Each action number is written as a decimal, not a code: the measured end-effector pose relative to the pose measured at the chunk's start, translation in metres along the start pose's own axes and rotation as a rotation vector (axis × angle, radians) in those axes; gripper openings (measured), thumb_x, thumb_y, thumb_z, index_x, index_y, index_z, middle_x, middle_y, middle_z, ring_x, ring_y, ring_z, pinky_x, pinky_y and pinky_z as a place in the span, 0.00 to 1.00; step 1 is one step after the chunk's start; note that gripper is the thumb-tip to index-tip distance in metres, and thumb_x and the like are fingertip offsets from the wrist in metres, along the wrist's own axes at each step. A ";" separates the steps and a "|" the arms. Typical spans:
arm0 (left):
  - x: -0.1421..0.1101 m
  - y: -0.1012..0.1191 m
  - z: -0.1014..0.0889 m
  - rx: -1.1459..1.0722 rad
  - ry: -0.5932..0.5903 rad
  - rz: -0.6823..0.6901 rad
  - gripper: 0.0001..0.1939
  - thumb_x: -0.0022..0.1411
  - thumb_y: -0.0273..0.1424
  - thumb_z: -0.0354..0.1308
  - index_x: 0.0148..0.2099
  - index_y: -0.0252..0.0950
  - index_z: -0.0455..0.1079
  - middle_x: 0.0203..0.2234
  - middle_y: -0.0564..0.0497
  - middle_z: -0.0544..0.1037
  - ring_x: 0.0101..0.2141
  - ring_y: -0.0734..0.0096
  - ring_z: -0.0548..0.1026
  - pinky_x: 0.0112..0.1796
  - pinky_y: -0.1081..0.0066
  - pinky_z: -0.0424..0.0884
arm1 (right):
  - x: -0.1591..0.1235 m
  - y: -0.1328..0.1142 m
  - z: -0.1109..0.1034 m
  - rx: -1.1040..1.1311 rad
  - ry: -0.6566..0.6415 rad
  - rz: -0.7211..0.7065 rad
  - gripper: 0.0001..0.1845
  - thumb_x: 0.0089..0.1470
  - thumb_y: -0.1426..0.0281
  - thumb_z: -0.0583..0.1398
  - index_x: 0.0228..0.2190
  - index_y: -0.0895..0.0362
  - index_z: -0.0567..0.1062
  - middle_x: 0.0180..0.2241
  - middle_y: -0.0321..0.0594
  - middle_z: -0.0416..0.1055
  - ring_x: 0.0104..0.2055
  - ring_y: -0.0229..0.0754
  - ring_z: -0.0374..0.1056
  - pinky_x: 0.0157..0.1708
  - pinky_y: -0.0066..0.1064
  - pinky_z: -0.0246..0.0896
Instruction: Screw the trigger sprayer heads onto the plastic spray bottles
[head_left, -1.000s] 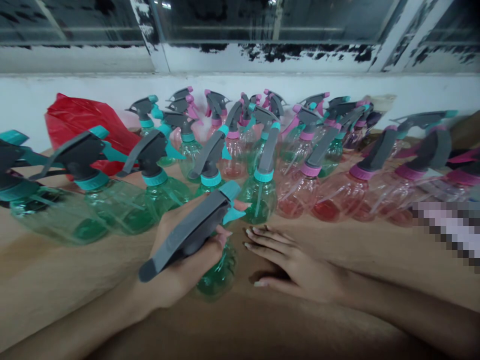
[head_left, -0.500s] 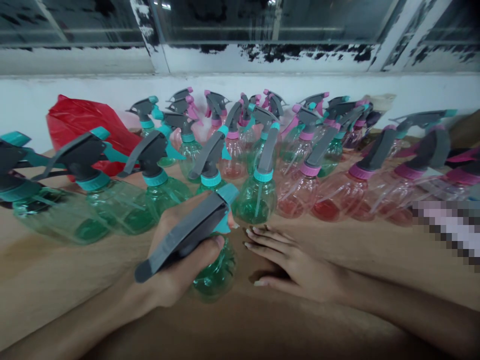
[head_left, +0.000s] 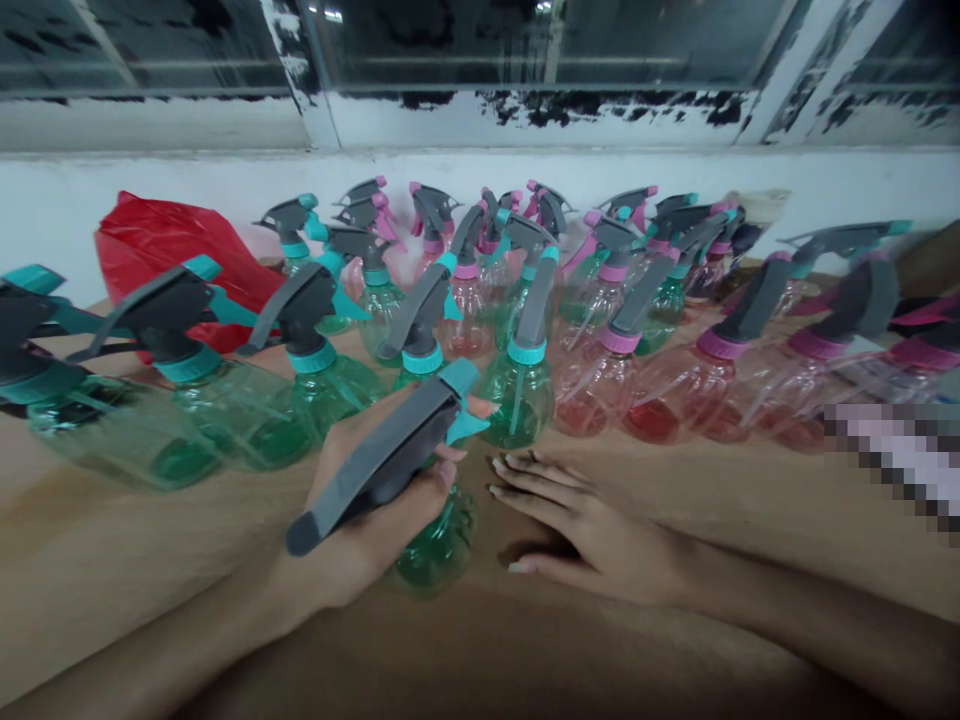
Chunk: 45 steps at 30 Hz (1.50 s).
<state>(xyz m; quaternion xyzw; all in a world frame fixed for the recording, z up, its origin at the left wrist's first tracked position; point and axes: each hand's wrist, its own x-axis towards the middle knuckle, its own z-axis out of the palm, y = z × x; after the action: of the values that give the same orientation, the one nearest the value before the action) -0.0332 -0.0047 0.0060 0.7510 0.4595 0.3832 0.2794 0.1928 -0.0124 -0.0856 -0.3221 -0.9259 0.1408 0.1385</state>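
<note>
My left hand (head_left: pixel 375 510) is closed around the neck of a green spray bottle (head_left: pixel 439 545) with a grey and teal trigger head. The head leans over the back of my hand, its nozzle pointing to the upper right. The bottle stands on the wooden table (head_left: pixel 480 640), its neck hidden by my fingers. To its right, my right hand (head_left: pixel 592 520) lies palm down on the table with fingers stretched out, holding nothing. Just beyond my fingertips stands another green spray bottle (head_left: pixel 517 400) with a teal collar.
A front row holds green bottles on the left and pink spray bottles (head_left: pixel 679 390) on the right. Several more stand behind. A red plastic bag (head_left: pixel 172 245) lies at the back left, below a white wall (head_left: pixel 45 200) with windows. A blurred patch covers something at the right edge.
My left fingers have shifted on the bottle's neck, with fingertips now showing beside the trigger. The spray head has turned slightly and moved a little right. My right hand has stayed still.
</note>
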 end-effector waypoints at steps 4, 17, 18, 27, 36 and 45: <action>0.000 -0.003 0.001 0.070 0.013 0.021 0.06 0.54 0.31 0.51 0.35 0.39 0.67 0.25 0.54 0.70 0.25 0.70 0.69 0.28 0.70 0.68 | 0.000 -0.001 0.000 0.008 0.009 0.005 0.33 0.59 0.55 0.53 0.59 0.58 0.58 0.63 0.42 0.52 0.66 0.44 0.43 0.64 0.43 0.42; 0.000 -0.003 0.002 0.156 0.020 0.013 0.04 0.56 0.31 0.50 0.34 0.40 0.66 0.22 0.56 0.64 0.23 0.71 0.62 0.27 0.70 0.64 | -0.001 0.000 0.001 0.003 0.010 0.005 0.34 0.59 0.54 0.53 0.60 0.58 0.56 0.63 0.42 0.51 0.66 0.44 0.42 0.64 0.43 0.41; 0.000 -0.005 0.002 0.154 0.019 0.010 0.05 0.57 0.31 0.50 0.34 0.40 0.66 0.23 0.56 0.65 0.23 0.71 0.62 0.27 0.70 0.65 | -0.001 0.000 0.001 0.007 0.010 0.008 0.33 0.59 0.54 0.53 0.60 0.58 0.56 0.63 0.42 0.51 0.66 0.44 0.42 0.64 0.42 0.41; -0.002 -0.004 0.008 0.103 0.096 -0.014 0.07 0.52 0.31 0.56 0.36 0.39 0.68 0.21 0.55 0.70 0.22 0.69 0.69 0.24 0.70 0.69 | -0.001 0.000 0.003 0.033 0.029 0.013 0.35 0.58 0.54 0.53 0.61 0.55 0.53 0.63 0.41 0.51 0.66 0.44 0.43 0.63 0.44 0.42; -0.027 -0.007 -0.003 -0.039 -0.050 -0.097 0.06 0.56 0.32 0.57 0.37 0.42 0.72 0.35 0.54 0.81 0.38 0.65 0.78 0.44 0.66 0.73 | -0.002 -0.002 0.008 -0.011 0.019 0.040 0.33 0.59 0.54 0.52 0.60 0.55 0.56 0.63 0.41 0.52 0.65 0.46 0.45 0.62 0.45 0.47; -0.097 -0.032 -0.070 0.092 0.103 -0.013 0.11 0.56 0.33 0.52 0.43 0.42 0.68 0.36 0.50 0.79 0.45 0.58 0.74 0.49 0.59 0.66 | 0.028 -0.046 -0.010 -0.228 0.044 0.048 0.20 0.58 0.60 0.55 0.48 0.56 0.71 0.49 0.45 0.72 0.49 0.49 0.70 0.44 0.42 0.70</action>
<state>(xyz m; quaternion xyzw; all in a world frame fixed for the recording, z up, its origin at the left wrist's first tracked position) -0.1345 -0.0737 -0.0111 0.7392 0.4954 0.3979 0.2232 0.1494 -0.0268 -0.0555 -0.3610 -0.9246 0.0307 0.1180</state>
